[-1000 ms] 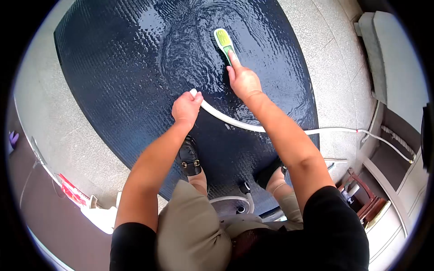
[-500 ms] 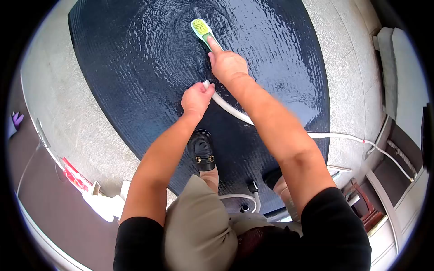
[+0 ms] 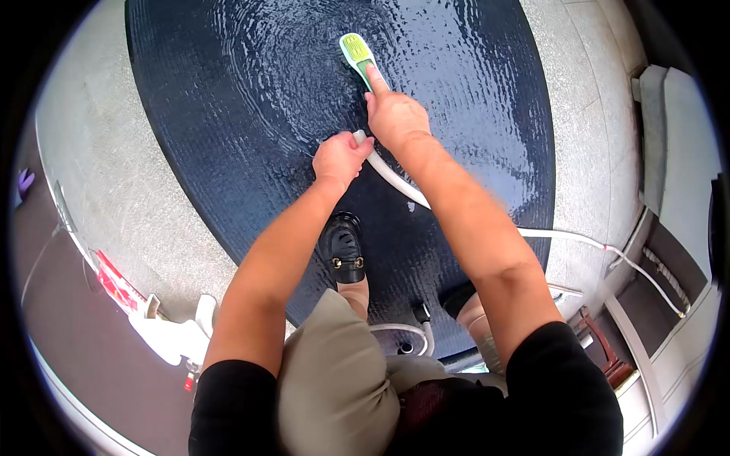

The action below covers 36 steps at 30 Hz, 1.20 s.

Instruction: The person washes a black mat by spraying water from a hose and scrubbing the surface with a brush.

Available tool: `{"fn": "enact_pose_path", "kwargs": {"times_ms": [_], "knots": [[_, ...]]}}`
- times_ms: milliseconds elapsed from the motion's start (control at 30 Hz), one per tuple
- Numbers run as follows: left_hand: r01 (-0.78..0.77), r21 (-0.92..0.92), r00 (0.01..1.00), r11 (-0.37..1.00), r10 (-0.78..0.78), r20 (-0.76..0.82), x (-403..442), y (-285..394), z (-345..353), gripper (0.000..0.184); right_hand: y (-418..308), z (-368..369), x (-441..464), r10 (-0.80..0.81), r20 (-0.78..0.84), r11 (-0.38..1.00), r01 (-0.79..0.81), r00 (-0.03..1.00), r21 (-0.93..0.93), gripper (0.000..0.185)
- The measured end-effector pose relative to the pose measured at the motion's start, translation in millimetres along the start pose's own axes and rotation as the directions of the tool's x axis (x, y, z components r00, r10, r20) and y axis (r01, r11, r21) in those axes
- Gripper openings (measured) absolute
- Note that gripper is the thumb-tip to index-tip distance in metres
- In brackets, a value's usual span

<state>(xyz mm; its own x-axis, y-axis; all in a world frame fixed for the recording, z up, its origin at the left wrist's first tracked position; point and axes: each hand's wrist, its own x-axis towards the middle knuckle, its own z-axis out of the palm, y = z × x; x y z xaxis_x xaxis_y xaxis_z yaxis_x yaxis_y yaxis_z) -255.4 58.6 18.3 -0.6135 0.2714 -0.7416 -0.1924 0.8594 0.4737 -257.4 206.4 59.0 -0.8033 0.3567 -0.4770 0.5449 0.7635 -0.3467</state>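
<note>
My right hand [image 3: 398,120] is closed round the handle of a green and white brush [image 3: 356,50], its index finger stretched along the handle. The brush head lies against a wet, dark ribbed mat [image 3: 190,137], its yellow-green side facing up. Just to the left and lower, my left hand [image 3: 341,160] grips a white hose [image 3: 391,178] close to its open end. The hose passes under my right forearm and runs off to the right. Water ripples over the mat around the brush.
Black shoes [image 3: 345,247] stand on the mat. Another white pipe [image 3: 403,327] curves between the legs. Pale stone floor [image 3: 582,144] borders the mat. At lower left are a red packet [image 3: 114,281] and a white object [image 3: 156,334]; a brown wooden item [image 3: 608,353] lies at lower right.
Over the last second the brush has moved left, then slightly back right, with my right hand. My left hand and the hose end have shifted right and a little upward.
</note>
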Motion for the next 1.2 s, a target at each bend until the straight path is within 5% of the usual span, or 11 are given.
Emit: {"fn": "enact_pose_path", "kwargs": {"times_ms": [167,400,600,733,800,900,933,1000,1100,1200], "knots": [[-0.025,-0.025,1.0,0.999,0.025,-0.002,7,-5,0,0.043,15,25,-92,0.092,0.204,0.996,-0.092,0.975,-0.009,0.059],[-0.013,-0.066,0.998,0.998,0.017,0.058,6,-2,-7,0.043,-9,1,-6,0.056,0.005,0.998,-0.056,0.998,0.014,0.054],[-0.085,-0.014,0.996,0.996,0.085,0.002,4,-8,-2,0.044,51,54,-83,0.011,0.021,0.998,-0.01,1.0,-0.066,0.064],[-0.299,0.301,0.927,0.906,0.35,-0.134,2,-9,18,0.036,77,82,-138,0.05,-0.117,0.997,-0.043,0.992,0.064,0.079],[-0.278,0.222,0.957,0.935,0.289,-0.019,0,6,21,0.031,77,89,-140,0.025,-0.315,0.999,-0.009,0.949,0.05,0.075],[-0.287,0.221,0.958,0.932,0.28,0.061,8,11,17,0.035,83,97,-144,0.019,-0.369,0.998,0.005,0.929,0.065,0.07],[-0.273,0.242,0.961,0.931,0.276,0.025,14,15,13,0.03,88,103,-144,0.004,-0.385,0.997,0.027,0.923,0.075,0.07],[-0.459,0.05,0.839,0.887,0.451,-0.306,40,18,1,0.021,96,112,-143,-0.029,-0.418,0.994,0.07,0.908,0.083,0.068],[-0.554,0.093,0.742,0.827,0.542,-0.396,66,31,-8,0.018,104,119,-140,-0.118,-0.457,0.984,0.164,0.881,0.062,0.066],[-0.52,0.149,0.751,0.841,0.533,-0.389,77,39,-9,0.024,105,122,-141,-0.156,-0.47,0.979,0.2,0.869,0.044,0.063]]}}
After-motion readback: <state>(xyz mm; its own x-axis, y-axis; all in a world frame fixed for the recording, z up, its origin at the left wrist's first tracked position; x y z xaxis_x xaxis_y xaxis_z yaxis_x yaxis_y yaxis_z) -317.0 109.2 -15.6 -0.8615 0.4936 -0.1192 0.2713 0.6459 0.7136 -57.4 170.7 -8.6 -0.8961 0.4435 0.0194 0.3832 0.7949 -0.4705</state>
